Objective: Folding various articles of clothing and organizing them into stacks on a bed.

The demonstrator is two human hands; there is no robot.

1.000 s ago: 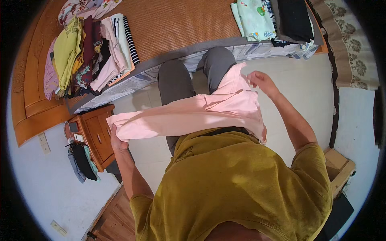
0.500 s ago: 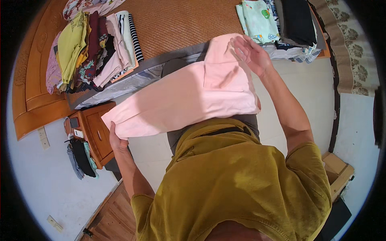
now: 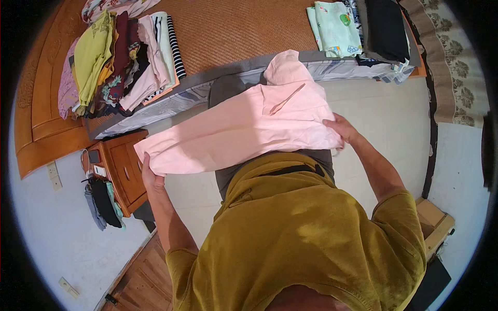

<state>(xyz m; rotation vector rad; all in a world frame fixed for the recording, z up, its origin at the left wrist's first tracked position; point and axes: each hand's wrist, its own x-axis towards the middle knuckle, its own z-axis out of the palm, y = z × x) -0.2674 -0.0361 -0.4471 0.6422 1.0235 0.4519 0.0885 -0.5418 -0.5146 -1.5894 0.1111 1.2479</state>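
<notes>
A pale pink shirt (image 3: 223, 135) lies lengthwise across my lap, folded into a long strip. Its left end is pinched in my left hand (image 3: 152, 176), thumb on top and the other fingers mostly hidden under the cloth. My right hand (image 3: 342, 129) grips the opposite end, by the side edge near the bottom corner. From that end a sleeve-like flap of the same cloth juts away from me toward the bed edge, with a crease at its base. My shadow darkens the middle of the shirt.
Ahead is a bed with a woven brown mat (image 3: 238, 31). Stacked folded clothes (image 3: 98, 62) stand at its left, and a mint printed cloth (image 3: 337, 31) beside dark folded clothes (image 3: 384, 31) at its right. A wooden nightstand (image 3: 124, 168) is at left, a cardboard box (image 3: 433, 217) at right.
My right hand has come down from the flap at the far side to the shirt's near right edge and closed on it. The flap has sunk and narrowed. My left hand keeps its hold.
</notes>
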